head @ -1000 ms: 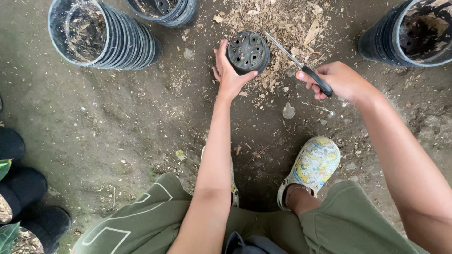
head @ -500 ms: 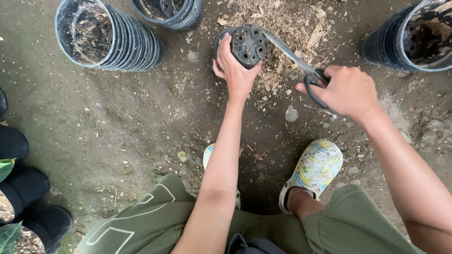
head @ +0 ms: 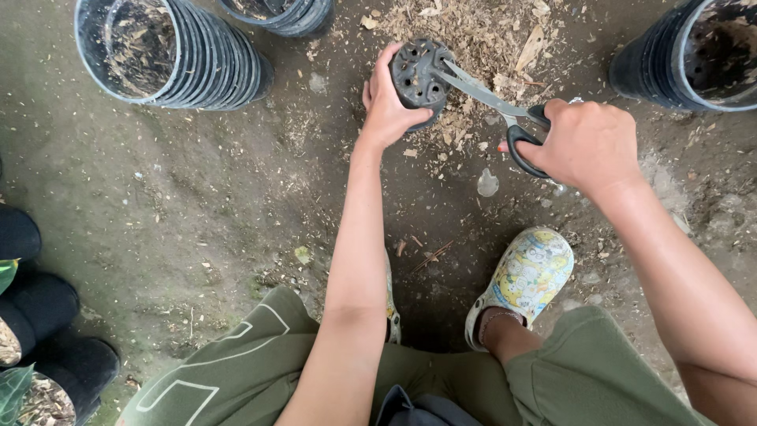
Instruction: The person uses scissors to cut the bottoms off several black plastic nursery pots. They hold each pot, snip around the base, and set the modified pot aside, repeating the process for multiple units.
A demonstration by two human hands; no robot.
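The left hand [head: 388, 106] grips a small black plastic pot [head: 419, 73], turned so its holed bottom faces the camera, fingers wrapped round its left side and thumb underneath. The pot is held just above a scatter of wood chips [head: 481, 31] near the far edge of the dirt ground [head: 197, 197]. The right hand [head: 587, 146] is closed through the black handles of a pair of scissors [head: 493, 102], whose blades reach left to the pot's bottom; they look slightly parted, though the view is too small to be sure. A stack of black pots [head: 169, 51] lies at the far left corner, another stack [head: 690, 51] at the far right. Bare ground lies open between the left arm and the left stack. A patterned clog [head: 524, 276] stands below the right hand.
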